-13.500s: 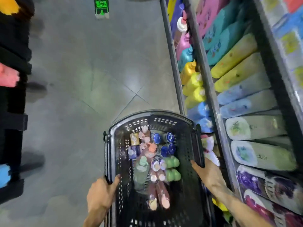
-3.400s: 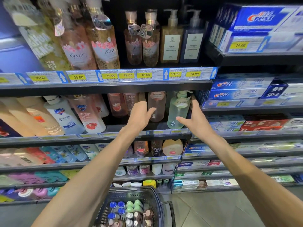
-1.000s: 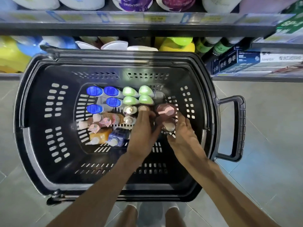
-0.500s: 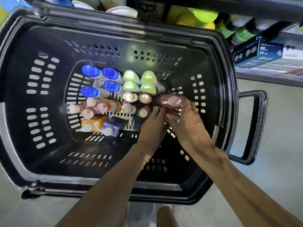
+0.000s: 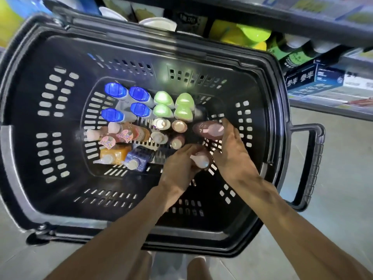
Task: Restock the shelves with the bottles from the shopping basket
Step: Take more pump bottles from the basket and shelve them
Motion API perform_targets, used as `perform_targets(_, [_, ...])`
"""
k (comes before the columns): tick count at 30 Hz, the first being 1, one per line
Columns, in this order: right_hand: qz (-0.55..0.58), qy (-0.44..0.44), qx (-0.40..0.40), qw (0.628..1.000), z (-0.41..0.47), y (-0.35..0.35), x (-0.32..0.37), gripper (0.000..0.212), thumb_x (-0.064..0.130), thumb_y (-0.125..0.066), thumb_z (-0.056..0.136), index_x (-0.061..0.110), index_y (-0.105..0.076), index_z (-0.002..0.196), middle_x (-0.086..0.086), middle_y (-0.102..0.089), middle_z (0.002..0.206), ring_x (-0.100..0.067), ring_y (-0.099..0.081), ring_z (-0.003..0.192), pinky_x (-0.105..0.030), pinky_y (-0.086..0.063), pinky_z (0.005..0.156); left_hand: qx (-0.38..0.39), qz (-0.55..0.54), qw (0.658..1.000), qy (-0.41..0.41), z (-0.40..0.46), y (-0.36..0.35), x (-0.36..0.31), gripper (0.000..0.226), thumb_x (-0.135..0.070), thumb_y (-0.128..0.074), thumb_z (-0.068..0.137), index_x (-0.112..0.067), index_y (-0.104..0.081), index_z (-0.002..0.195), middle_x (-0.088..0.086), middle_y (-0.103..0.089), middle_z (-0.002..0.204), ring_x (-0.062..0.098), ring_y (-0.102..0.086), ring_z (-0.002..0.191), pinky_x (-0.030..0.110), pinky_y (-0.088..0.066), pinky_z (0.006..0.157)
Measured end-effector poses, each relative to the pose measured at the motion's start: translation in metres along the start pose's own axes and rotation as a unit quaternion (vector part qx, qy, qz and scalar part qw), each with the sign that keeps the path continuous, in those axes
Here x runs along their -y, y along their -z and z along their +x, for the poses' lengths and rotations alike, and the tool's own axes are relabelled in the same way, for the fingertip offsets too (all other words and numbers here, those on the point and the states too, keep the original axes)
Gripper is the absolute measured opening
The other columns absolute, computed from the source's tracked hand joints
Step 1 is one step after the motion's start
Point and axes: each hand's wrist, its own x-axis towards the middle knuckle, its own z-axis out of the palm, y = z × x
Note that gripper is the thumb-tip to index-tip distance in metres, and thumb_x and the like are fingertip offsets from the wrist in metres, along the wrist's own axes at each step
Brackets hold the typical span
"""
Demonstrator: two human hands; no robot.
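Black perforated shopping basket (image 5: 50, 122) on the floor, seen from above, handle (image 5: 308, 166) out to the right. Upright inside, packed together: four blue-capped bottles (image 5: 129, 103) at rear left, four green-capped bottles (image 5: 173, 106) just beside them, smaller white- and pink-capped bottles (image 5: 169, 131) in front. Lying on their sides at front left: pink-tagged bottles (image 5: 119, 134), an orange bottle (image 5: 113, 155), a blue-purple bottle (image 5: 137, 159). Pink bottle (image 5: 209, 129) at right. Pale pink bottle (image 5: 200, 159) clasped between both hands. Shelves (image 5: 323, 29) above, stocked.
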Motion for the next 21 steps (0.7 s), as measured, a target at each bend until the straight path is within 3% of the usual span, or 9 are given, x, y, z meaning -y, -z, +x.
perform_targets(3, [0.022,0.001,0.024,0.999,0.003,0.007,0.007,0.085,-0.005,-0.054,0.098,0.019,-0.007,0.165,-0.004,-0.026,0.167,-0.018,-0.026,0.155,-0.028,-0.016,0.126,0.000,-0.014,1.000,0.028,-0.019,0.032,-0.002,0.057,-0.026,-0.082,0.083,-0.037,-0.060,0.135,-0.015,-0.066,0.130,0.007,-0.065,0.110,0.018,-0.048,0.095])
perform_targets(6, [0.045,-0.024,0.036,0.998,0.017,0.002,0.007,0.094,-0.012,-0.054,0.094,0.025,-0.006,0.165,-0.002,-0.024,0.169,-0.020,-0.024,0.156,-0.040,-0.020,0.128,-0.001,-0.047,0.998,0.049,-0.038,0.063,-0.006,0.068,-0.024,-0.088,0.076,-0.047,-0.057,0.133,-0.025,-0.068,0.120,-0.005,-0.063,0.106,0.022,-0.052,0.099])
perform_targets(9, [0.065,-0.063,0.041,0.995,0.030,-0.005,0.009,0.098,-0.013,-0.061,0.089,0.024,-0.011,0.165,-0.006,-0.038,0.161,-0.024,-0.038,0.149,-0.041,-0.030,0.125,0.010,-0.068,0.995,0.067,-0.053,0.087,-0.007,0.063,-0.033,-0.087,0.078,-0.046,-0.059,0.133,-0.031,-0.067,0.117,-0.011,-0.061,0.108,0.018,-0.050,0.098])
perform_targets(12, [0.053,-0.052,-0.013,0.997,0.039,-0.020,0.008,0.084,-0.011,-0.065,0.088,0.017,-0.029,0.159,-0.008,-0.053,0.147,-0.024,-0.051,0.137,-0.021,-0.036,0.113,0.003,-0.096,0.991,0.097,-0.061,0.099,-0.002,0.053,-0.039,-0.086,0.078,-0.054,-0.060,0.121,-0.032,-0.069,0.108,-0.014,-0.062,0.104,0.012,-0.051,0.091])
perform_targets(15, [0.052,-0.027,-0.072,0.996,0.039,-0.032,0.003,0.071,-0.006,-0.068,0.090,0.014,-0.041,0.152,-0.006,-0.061,0.136,-0.014,-0.055,0.121,0.009,-0.030,0.090,-0.012,-0.128,0.985,0.116,-0.067,0.104,0.001,0.054,-0.031,-0.087,0.078,-0.060,-0.058,0.114,-0.035,-0.069,0.101,-0.015,-0.064,0.099,0.008,-0.051,0.085])
perform_targets(17, [0.050,-0.021,-0.099,0.994,0.037,-0.039,-0.002,0.064,-0.002,-0.070,0.091,0.014,-0.045,0.148,0.000,-0.062,0.125,-0.006,-0.052,0.111,0.013,-0.027,0.076,-0.024,-0.147,0.981,0.122,-0.069,0.104,0.004,0.055,-0.027,-0.087,0.078,-0.056,-0.060,0.116,-0.034,-0.071,0.101,-0.014,-0.064,0.100,0.010,-0.052,0.086])
perform_targets(19, [0.037,-0.005,-0.110,0.993,0.037,-0.045,-0.006,0.062,0.004,-0.074,0.091,0.014,-0.048,0.146,0.001,-0.062,0.130,0.000,-0.045,0.116,0.012,-0.022,0.084,-0.028,-0.151,0.980,0.125,-0.071,0.104,0.006,0.054,-0.026,-0.087,0.079,-0.052,-0.062,0.119,-0.034,-0.070,0.104,-0.013,-0.064,0.101,0.012,-0.052,0.089])
perform_targets(21, [0.036,0.010,-0.118,0.992,0.041,-0.050,-0.008,0.062,0.015,-0.076,0.091,0.015,-0.049,0.146,0.001,-0.060,0.135,0.000,-0.039,0.118,0.002,-0.023,0.096,-0.031,-0.144,0.981,0.125,-0.071,0.104,0.008,0.055,-0.028,-0.087,0.079,-0.052,-0.061,0.121,-0.033,-0.070,0.106,-0.013,-0.064,0.103,0.018,-0.054,0.092])
